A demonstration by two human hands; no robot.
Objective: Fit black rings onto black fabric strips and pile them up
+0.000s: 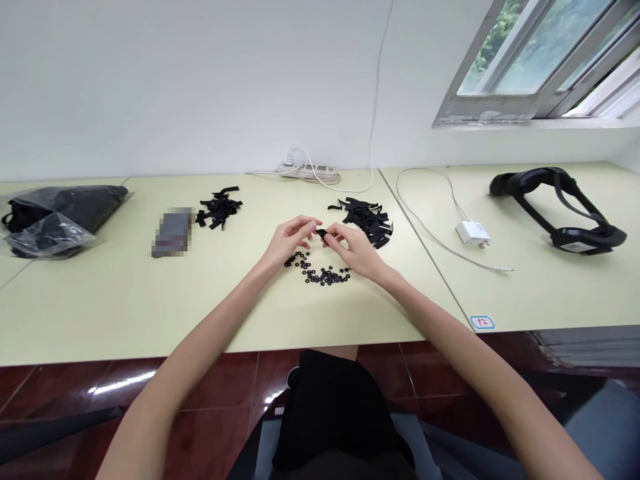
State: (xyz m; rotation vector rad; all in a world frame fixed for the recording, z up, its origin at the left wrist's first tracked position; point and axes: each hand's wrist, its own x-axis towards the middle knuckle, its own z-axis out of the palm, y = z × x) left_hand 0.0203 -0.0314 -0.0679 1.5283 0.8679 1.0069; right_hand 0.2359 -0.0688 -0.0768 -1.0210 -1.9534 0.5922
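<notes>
My left hand and my right hand meet over the table, fingertips almost together. Between the right thumb and forefinger is a small black fabric strip. The left thumb and forefinger are pinched at its left end; what lies between them is too small to make out. Just below the hands, many small black rings lie scattered, some partly behind the left hand. One pile of black strips lies beyond my right hand, and a smaller strip pile sits farther left.
A blurred dark rectangular object and a plastic bag with black contents lie left. A power strip stands by the wall. To the right are a white charger with its cable and a black headset.
</notes>
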